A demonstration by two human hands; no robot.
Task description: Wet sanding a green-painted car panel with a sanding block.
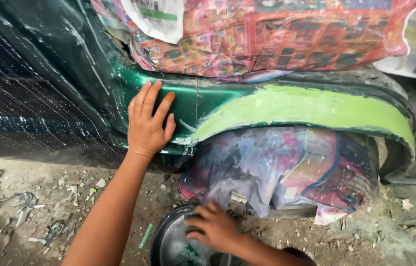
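Observation:
My left hand lies flat, fingers spread, on the glossy dark green car body panel just left of the wheel arch. A light green filler band curves over the arch. My right hand reaches down into a round black bowl on the ground, fingers curled over something dark inside; what it grips is hidden. The wheel is wrapped in coloured printed paper.
More printed paper masks the car's upper part. The dirt ground is littered with scraps, chips and a small green stick. A rough grey surface lies at the far right.

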